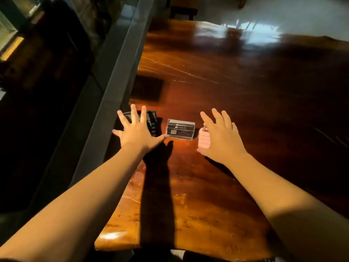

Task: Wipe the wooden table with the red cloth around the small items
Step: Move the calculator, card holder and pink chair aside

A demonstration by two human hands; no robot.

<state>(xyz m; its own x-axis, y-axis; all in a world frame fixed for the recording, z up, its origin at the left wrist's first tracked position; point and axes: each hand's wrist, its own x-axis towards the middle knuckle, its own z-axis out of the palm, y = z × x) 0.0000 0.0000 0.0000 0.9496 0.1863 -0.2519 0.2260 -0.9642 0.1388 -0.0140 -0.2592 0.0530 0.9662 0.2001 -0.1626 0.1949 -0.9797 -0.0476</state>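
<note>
Progress: wiping seems not begun; no red cloth in sight.
Hands: left hand (pixel 136 133) and right hand (pixel 221 138) both spread, holding nothing.
Items: card holder (pixel 180 129) at 12 o'clock between them on tabletop (pixel 207 186).

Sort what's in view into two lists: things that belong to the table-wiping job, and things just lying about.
Job:
wooden table
left hand, open
right hand, open
black device, card holder, pink item: the small items to wipe around
The red cloth is not in view.

Lying about:
dark mat
</note>
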